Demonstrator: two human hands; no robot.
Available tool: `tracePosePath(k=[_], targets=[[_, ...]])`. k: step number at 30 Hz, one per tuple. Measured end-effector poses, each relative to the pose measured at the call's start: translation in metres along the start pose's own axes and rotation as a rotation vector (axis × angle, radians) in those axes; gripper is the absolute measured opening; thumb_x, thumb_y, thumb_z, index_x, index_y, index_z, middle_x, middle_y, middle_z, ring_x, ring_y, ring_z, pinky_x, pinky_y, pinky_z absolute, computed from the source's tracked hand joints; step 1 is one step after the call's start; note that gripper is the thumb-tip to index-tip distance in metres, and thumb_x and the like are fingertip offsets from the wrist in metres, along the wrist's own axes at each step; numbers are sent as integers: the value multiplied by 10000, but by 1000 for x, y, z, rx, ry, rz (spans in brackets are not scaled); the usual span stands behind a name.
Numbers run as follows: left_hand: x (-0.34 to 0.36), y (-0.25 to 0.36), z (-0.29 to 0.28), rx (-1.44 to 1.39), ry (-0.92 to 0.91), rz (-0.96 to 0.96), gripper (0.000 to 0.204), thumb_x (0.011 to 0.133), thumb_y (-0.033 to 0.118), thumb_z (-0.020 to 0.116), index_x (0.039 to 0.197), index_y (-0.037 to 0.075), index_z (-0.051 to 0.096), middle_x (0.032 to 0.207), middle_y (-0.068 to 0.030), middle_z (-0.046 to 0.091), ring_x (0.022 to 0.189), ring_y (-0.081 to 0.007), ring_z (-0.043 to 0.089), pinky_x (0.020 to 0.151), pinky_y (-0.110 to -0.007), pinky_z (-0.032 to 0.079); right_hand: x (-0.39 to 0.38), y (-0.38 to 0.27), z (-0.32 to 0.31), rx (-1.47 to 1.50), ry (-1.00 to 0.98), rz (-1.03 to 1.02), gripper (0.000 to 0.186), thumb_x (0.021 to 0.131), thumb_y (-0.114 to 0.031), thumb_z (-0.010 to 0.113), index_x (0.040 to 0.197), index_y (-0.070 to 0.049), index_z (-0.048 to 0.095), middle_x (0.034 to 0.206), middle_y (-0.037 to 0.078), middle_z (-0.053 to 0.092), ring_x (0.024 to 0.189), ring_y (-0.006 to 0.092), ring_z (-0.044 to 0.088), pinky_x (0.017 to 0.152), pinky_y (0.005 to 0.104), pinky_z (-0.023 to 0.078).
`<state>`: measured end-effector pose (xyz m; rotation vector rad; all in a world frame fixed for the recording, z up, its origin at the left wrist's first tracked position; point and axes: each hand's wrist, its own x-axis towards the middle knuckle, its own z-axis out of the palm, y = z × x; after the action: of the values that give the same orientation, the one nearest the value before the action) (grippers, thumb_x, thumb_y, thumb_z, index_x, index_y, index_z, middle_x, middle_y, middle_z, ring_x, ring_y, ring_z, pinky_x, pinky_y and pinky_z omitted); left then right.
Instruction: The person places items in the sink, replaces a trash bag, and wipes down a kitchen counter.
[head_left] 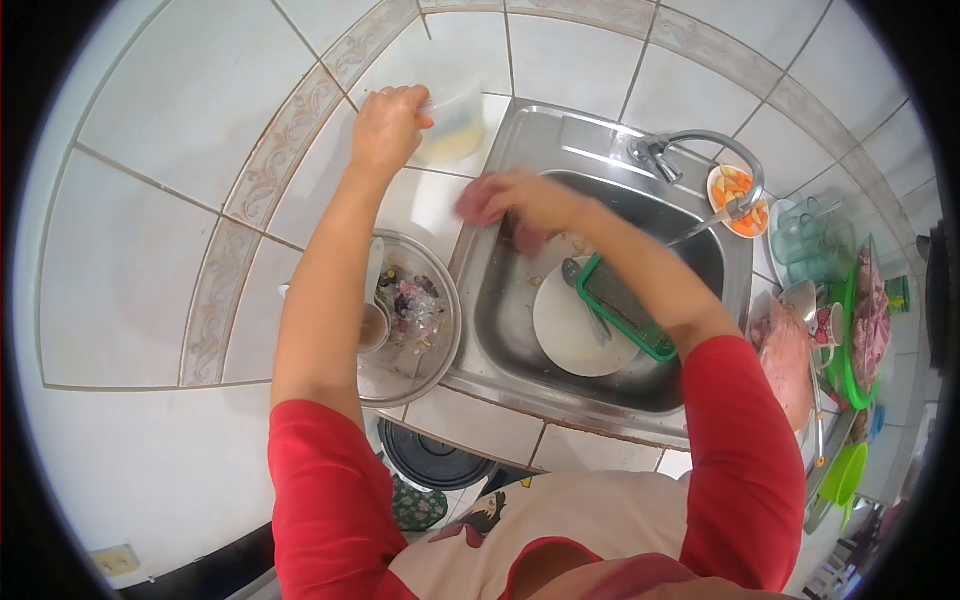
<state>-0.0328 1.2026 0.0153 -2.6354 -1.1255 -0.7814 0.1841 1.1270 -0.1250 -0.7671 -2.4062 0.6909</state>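
Note:
My left hand (390,128) is closed at the rim of a clear plastic container (462,112) with something pale yellow at its bottom, on the tiled counter left of the sink. My right hand (540,205), blurred by motion, is closed around a dusky pink cloth-like thing (477,203) over the sink's upper left edge. Below it in the steel sink (490,330) lies a white plate (565,325), with a green-rimmed rectangular strainer (630,310) and a grey utensil (598,322) resting on it. My right forearm partly covers the strainer.
A metal basin (440,370) with food scraps and a cup (373,328) stands left of the sink. The curved faucet (745,160) arches at the right back. Beyond it are a bowl of cut orange and pale pieces (738,200), glassware (805,235) and a ladle (800,298).

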Motion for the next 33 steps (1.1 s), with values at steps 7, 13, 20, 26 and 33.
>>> tracePosePath(k=[7, 13, 20, 26, 33], targets=[[-3, -12, 23, -26, -109, -2, 332, 724, 58, 699, 1048, 87, 634, 942, -105, 649, 947, -298, 582, 867, -414, 436, -64, 31, -54, -707, 322, 798, 696, 721, -401, 720, 1347, -274, 446, 1435, 126, 314, 1290, 370, 328, 973, 506, 377], [-84, 39, -70, -178, 77, -117, 538, 783, 120, 689, 1289, 109, 508, 1176, -147, 578, 1105, -330, 515, 953, -397, 402, -149, -10, -30, -768, 301, 589, 747, 626, -198, 794, 1307, -246, 492, 1348, 115, 409, 1222, 365, 409, 986, 471, 386], [-301, 55, -96, 109, 507, -717, 637, 828, 225, 679, 1312, -73, 392, 1197, -204, 556, 1141, -347, 493, 1007, -408, 346, -230, -43, -62, -584, 357, 708, 448, 701, -85, 697, 1143, -115, 630, 1144, 197, 586, 1056, 378, 554, 938, 410, 448], [-342, 76, -74, -1072, 240, -1473, 497, 906, 230, 593, 1248, -75, 402, 1268, -189, 488, 1109, -301, 525, 866, -431, 471, -210, -80, -70, -153, 119, 767, 272, 821, -214, 639, 994, -5, 653, 929, 154, 685, 835, 277, 664, 716, 361, 532], [-307, 137, -48, -1118, 308, -1381, 312, 929, 113, 505, 1223, 19, 456, 1031, -144, 612, 943, -221, 607, 691, -359, 520, -225, -45, -98, 1157, 931, 964, 36, 867, -35, 584, 883, -2, 586, 713, 49, 583, 618, 136, 588, 516, 249, 520]])
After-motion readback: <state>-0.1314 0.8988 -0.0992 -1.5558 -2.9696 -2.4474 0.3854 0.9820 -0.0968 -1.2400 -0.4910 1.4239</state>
